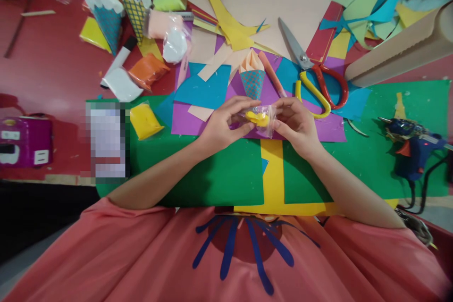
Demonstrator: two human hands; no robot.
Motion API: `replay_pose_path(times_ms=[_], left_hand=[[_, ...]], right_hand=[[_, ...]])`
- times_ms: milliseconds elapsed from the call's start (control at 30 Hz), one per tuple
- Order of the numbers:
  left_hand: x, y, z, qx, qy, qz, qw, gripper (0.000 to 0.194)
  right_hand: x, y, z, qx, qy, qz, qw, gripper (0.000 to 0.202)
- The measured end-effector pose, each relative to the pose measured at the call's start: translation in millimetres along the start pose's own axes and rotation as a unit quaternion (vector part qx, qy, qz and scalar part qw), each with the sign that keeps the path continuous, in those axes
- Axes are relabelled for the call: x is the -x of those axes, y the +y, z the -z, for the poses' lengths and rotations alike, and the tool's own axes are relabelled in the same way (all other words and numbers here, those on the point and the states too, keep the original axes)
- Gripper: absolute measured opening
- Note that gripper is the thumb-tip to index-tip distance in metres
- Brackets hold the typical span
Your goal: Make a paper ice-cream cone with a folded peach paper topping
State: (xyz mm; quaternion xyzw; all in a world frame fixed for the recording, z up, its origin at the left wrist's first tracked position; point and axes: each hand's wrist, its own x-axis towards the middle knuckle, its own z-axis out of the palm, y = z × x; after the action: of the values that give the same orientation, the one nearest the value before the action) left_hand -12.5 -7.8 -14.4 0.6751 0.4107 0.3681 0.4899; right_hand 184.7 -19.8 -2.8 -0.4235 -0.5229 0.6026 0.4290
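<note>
A small clear plastic bag (266,121) with a soft yellow lump, like modelling clay, is held between my two hands above the coloured sheets. My left hand (229,121) pinches the bag's left end, thumb below and fingers above. At its right edge, my right hand (296,125) grips the plastic between thumb and fingers. Just beyond my hands is a small paper cone (252,82) with blue-and-orange pattern and a peach swirled top. Beside the cone lies an orange marker (272,73). Scissors (307,63) with red and yellow handles rest open to the right.
Finished-looking cones (106,23) and packets of clay, including a yellow packet (146,121) and an orange packet (148,71), lie at left. A blue glue gun (417,151) stands at right near a paper roll (399,49). A blurred phone-like object (108,141) lies by my left forearm.
</note>
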Motion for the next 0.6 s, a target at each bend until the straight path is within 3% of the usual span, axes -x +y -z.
replay_pose_path(times_ms=[133, 367, 600], left_hand=[[-1.3, -1.6, 0.4, -0.006, 0.011, 0.005, 1.000, 0.035], [-3.6, -2.3, -2.0, 0.074, 0.026, 0.054, 0.995, 0.041], [-5.8, -2.8, -1.4, 0.106, 0.048, 0.072, 0.991, 0.041]], right_hand=[[2.4, 1.1, -2.4, 0.021, -0.004, 0.018, 1.000, 0.036], [2.5, 5.7, -2.1, 0.053, 0.058, 0.010, 0.997, 0.031], [0.6, 2.6, 1.9, 0.100, 0.050, 0.019, 0.994, 0.028]])
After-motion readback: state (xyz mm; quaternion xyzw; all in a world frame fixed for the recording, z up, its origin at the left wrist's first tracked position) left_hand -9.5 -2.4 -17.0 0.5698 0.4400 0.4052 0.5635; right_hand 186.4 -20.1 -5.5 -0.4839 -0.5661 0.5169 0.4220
